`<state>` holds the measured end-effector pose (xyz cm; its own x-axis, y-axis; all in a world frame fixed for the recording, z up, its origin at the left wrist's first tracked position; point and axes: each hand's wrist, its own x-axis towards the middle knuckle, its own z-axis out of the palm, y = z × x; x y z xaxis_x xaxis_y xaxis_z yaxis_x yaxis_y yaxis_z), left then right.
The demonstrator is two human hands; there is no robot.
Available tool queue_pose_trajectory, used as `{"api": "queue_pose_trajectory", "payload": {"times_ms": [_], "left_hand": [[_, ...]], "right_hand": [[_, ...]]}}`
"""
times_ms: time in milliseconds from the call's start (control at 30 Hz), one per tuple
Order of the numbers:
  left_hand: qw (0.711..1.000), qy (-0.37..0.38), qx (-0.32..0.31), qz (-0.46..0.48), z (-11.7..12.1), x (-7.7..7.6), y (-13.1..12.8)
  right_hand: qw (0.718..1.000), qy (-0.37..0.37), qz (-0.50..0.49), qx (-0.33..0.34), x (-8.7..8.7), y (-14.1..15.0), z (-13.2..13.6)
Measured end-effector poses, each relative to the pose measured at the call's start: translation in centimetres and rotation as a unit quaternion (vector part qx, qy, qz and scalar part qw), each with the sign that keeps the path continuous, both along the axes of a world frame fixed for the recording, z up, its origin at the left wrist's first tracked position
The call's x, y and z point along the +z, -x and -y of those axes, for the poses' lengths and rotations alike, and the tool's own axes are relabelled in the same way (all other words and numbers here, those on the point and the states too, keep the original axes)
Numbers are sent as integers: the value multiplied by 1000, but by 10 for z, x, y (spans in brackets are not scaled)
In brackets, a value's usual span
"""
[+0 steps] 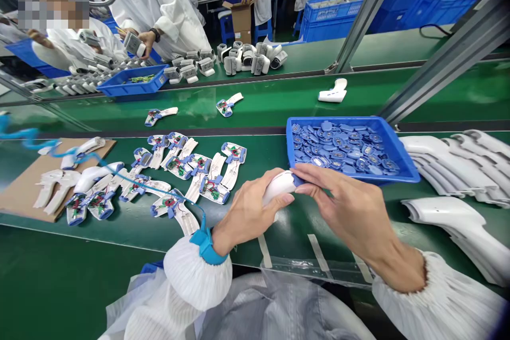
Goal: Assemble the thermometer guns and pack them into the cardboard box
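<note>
**Both hands on white thermometer housing**

Housing lies between the hands, at 1 o'clock from the left wrist; left hand curled closed round its body; right hand half closed, fingertips gripping the blue-edged nose end; blue tray of round blue parts at 12 o'clock, just beyond the hands; stacked white housings at 3 o'clock; wired board assemblies at 10 o'clock on the green conveyor belt.
</note>
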<state>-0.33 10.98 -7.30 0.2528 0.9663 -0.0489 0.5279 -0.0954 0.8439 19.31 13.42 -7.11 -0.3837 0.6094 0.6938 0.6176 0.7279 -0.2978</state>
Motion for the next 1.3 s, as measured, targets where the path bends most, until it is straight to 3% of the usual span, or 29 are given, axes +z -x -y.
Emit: {"api": "queue_pose_trajectory", "payload": {"times_ms": [200,367,500,567,633,700,767,867,933,1000,1100,1133,1167,1200,1300], "left_hand": [[984,-107,-25,-140,-1,-7,0],[982,-119,-42,-143,-2,-16,-12],[961,-156,-11,-228,2,-21,-24],[960,-178,-15,-214,8,-26,-27],[966,-192,51,-167,14,-34,-29],[960,-174,170,-138,16,-44,-32],[951,-141,238,-140,12,-52,-36],[961,-121,197,-152,3,-54,-36],[974,-104,156,-128,3,-50,-30],[981,-121,132,-75,11,-46,-21],[963,-210,166,-8,25,-50,-12],[955,-217,201,-8,25,-54,-11],[949,-201,241,-17,23,-59,-11],[945,-172,278,-31,17,-64,-12],[946,-95,295,-90,-7,-74,-15]], "right_hand": [[993,103,-37,-47,-3,-4,2],[978,198,-64,-15,-13,7,9],[953,255,-117,-110,-26,7,20],[935,303,-133,-126,-30,-1,26],[917,358,-135,-111,-31,-11,33],[908,393,-122,-74,-31,-15,40],[916,390,-87,-24,-32,-12,46],[943,326,-62,-39,-36,0,55],[940,317,-102,-72,-41,6,58],[891,409,-167,-99,-47,7,58],[726,644,-223,-93,-56,5,53],[692,688,-209,-63,-59,5,52],[698,692,-183,-28,-63,7,51],[740,656,-150,7,-66,10,51],[914,400,-55,40,-75,24,56]]}}
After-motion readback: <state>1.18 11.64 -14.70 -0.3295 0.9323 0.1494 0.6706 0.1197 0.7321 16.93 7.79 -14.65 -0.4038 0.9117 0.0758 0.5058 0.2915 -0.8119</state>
